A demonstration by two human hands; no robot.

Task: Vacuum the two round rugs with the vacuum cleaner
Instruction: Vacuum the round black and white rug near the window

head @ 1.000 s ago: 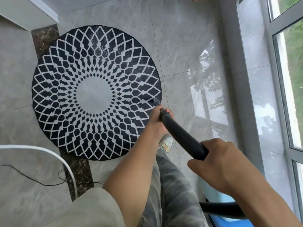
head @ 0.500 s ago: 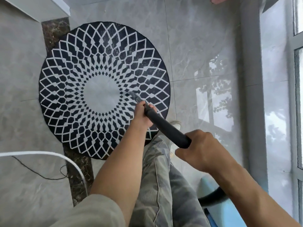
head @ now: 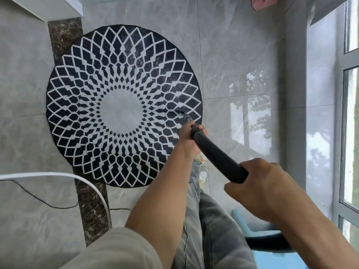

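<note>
Looked down on a glossy grey tile floor, which mirrored window bars and foliage right of the round rug. Found that rug lying flat on the tiles, black with a white lattice of diamonds ringing a pale centre, its left part overlapping a dark brown stone strip. Saw a tall window well to the rug's right. Noted two bare forearms and a leg in grey trousers reaching in from the rug's near side. Traced the black wand of the vacuum cleaner as one long slant, with its long axis running from beyond the rug's near-right rim up and leftward and its working end aimed at the rug's pale centre. Saw the right hand wrapped round the wand's rear end, off the rug to its near right. Saw the left hand gripping the wand farther forward, over the rug's right rim. Made out the small nozzle down on the pile between the pale centre and the right rim, blurred. Spotted a dark hose and a pale blue body nearer than the rug on its right, a white curved tube and a thin black cord nearer on its left, and a light shoe just off its near-right rim.
</note>
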